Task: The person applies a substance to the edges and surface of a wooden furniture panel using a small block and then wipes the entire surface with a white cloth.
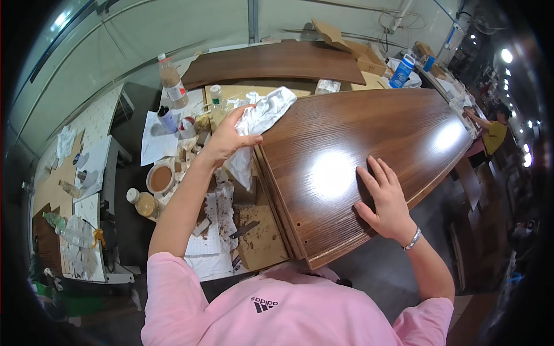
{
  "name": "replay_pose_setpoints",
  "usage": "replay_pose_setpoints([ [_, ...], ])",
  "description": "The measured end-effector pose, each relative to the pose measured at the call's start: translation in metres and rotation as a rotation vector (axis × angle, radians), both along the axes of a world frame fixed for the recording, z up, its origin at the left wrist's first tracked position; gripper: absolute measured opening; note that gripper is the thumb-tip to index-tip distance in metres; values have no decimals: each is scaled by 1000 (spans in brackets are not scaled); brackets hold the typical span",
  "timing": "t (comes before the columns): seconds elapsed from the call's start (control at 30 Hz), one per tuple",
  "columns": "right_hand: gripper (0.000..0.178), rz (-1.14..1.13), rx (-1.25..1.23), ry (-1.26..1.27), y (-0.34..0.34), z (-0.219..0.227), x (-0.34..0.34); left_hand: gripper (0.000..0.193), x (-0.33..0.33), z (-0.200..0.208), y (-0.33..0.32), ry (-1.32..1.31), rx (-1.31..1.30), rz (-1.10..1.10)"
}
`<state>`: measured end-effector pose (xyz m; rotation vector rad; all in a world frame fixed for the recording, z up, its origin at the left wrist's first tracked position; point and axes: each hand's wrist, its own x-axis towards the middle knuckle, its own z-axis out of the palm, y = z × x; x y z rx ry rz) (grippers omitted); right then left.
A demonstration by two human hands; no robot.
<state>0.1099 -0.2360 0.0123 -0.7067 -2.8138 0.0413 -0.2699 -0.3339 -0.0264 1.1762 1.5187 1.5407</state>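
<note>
A glossy dark brown wooden panel (358,121) lies in front of me, on top of at least one more board whose edge shows at its left side. My left hand (232,137) is closed on a crumpled white cloth (266,111), held over the panel's left edge; part of the cloth hangs down below the hand. My right hand (382,199) rests on the panel near its right edge, fingers spread, with nothing in it. Two small holes show near the panel's front left corner.
Left of the panel stand a tub of brown paste (160,179), a jar (143,203), a tall bottle (172,81) and a dark flat scraper (244,229). Another brown board (277,63) lies behind. A blue bottle (402,71) stands at back right. Farther right, another person (493,135) works.
</note>
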Motion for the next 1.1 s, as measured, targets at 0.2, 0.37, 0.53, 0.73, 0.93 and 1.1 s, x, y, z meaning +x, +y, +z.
replay_pose_setpoints([
  [0.2, 67, 16, -30, 37, 0, -6, -6, 66, -2, 42, -22, 77, 222, 242],
  [0.37, 85, 159, -408, 572, 4, 20, -50, 59, 71, 75, -9, 207, 312, -133],
  [0.53, 87, 235, -347, 76, 1, 24, -133, 28, 67, 75, 7, 233, 207, 191],
  [0.73, 76, 246, -104, 10, 58, -18, -155, 38, 85, 56, 16, 782, 350, 239],
  [0.93, 71, -177, 62, 48, 294, -45, -72, 63, 106, 27, 25, 1190, -126, 15],
  [1.1, 56, -490, 110, -40, 477, -58, 43, 67, 104, 29, 27, 1097, -255, 36],
])
